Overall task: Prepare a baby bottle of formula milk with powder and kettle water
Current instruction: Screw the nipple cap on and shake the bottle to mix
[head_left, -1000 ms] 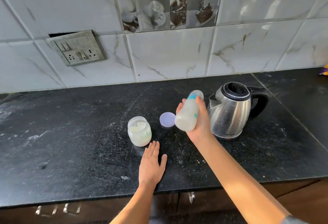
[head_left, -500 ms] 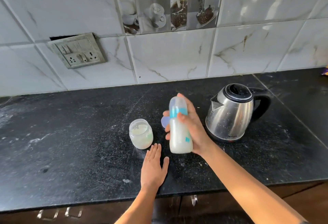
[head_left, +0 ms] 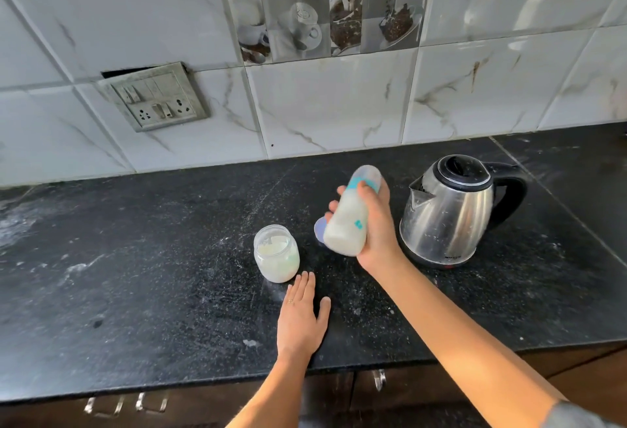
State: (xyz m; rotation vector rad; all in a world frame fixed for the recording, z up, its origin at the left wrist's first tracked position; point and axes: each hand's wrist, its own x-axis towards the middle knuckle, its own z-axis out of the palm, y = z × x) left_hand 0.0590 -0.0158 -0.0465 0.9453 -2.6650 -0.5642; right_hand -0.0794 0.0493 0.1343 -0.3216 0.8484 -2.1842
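Note:
My right hand (head_left: 376,227) grips a capped baby bottle (head_left: 349,217) full of white milk, tilted in the air with its teal collar and clear cap pointing up and away. A steel kettle (head_left: 448,214) with a black lid and handle stands just right of it. An open glass jar of white powder (head_left: 276,254) sits to the left, and its lilac lid (head_left: 319,229) lies flat behind the bottle, mostly hidden. My left hand (head_left: 302,319) rests flat on the black counter (head_left: 135,258), fingers straight, just in front of the jar.
White powder is scattered over the counter around the jar. A switch and socket plate (head_left: 156,98) sits on the tiled wall at the back left. Dark cabinet doors with metal handles (head_left: 122,405) run under the counter's front edge.
The bottle went from tilted to upright and low, and is now tilted and raised again in my right hand. My left hand stays flat on the counter.

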